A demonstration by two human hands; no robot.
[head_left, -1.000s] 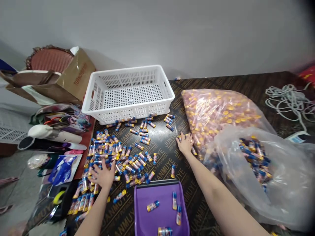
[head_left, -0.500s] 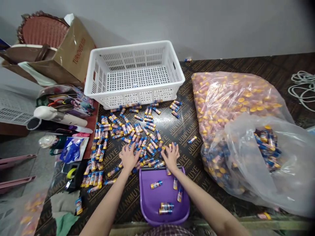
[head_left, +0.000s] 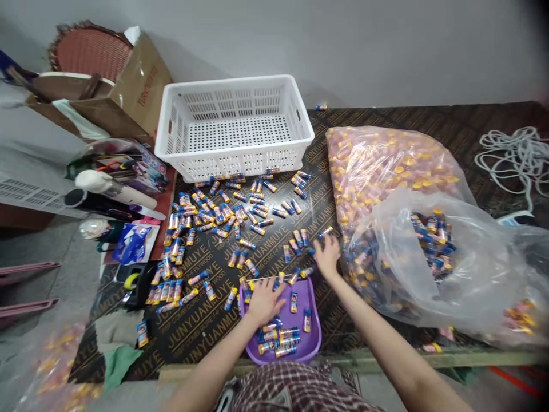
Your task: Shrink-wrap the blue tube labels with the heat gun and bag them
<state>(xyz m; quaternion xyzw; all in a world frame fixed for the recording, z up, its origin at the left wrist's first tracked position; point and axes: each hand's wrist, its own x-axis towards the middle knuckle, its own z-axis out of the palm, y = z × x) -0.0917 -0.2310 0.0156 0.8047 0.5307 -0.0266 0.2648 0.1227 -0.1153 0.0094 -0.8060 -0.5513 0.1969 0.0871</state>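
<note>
A purple dustpan-like tray [head_left: 316, 337] lies in front of me with several small tubes [head_left: 288, 332] in it, each with blue and yellow ends. Over its far left edge, my left hand [head_left: 265, 300] is spread open, palm down, with tubes beside and partly beneath the fingers. My right hand [head_left: 326, 256] reaches past the tray's far right corner, fingers apart and curved, close to a tube [head_left: 326, 232] on the dark board. More loose tubes [head_left: 295, 246] lie between the hands. A larger scatter of tubes [head_left: 223, 212] spreads beyond, to the left.
A white slotted crate [head_left: 235, 151] stands behind the scatter. At right is a large clear bag [head_left: 394, 166] full of tubes, its mouth folded open. White cord [head_left: 510, 160] lies farther right. A carton [head_left: 146, 86], bottles [head_left: 115, 191] and a black tape dispenser [head_left: 138, 286] are at left.
My left hand has come from the scatter back to the tray's edge, and more tubes are in the tray. My right hand has moved outward to the right. The view has shifted slightly.
</note>
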